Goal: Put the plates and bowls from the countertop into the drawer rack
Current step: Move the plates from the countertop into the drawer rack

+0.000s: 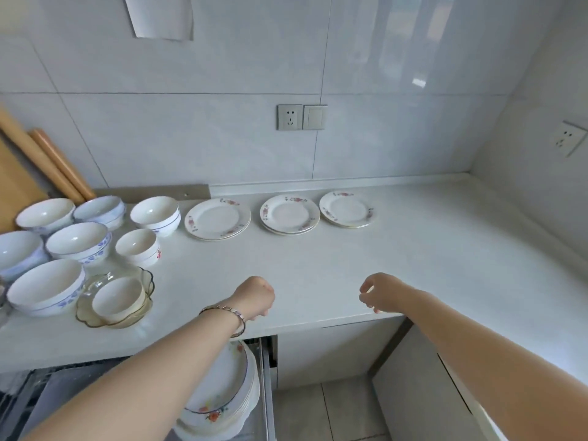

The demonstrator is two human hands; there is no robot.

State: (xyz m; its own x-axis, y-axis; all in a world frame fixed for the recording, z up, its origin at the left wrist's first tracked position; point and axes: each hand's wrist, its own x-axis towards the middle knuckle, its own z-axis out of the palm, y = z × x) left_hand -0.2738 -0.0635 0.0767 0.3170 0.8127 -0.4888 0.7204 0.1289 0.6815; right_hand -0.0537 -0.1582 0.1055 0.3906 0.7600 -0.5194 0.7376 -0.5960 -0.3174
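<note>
White floral-rimmed ceramic plates (289,214) in three stacks, well beyond both hands, left hand (254,297) and right hand (378,292) loosely curled, holding nothing.

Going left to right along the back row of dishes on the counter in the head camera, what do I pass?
first bowl, second bowl, third bowl, left plate stack, middle plate stack, right plate stack.

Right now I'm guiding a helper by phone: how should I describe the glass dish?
On the white countertop, find the cluster of bowls at its left end. The glass dish sits at the cluster's front right corner. It alone is clear, amber-tinted glass with a scalloped rim, holding a small white bowl.
</note>
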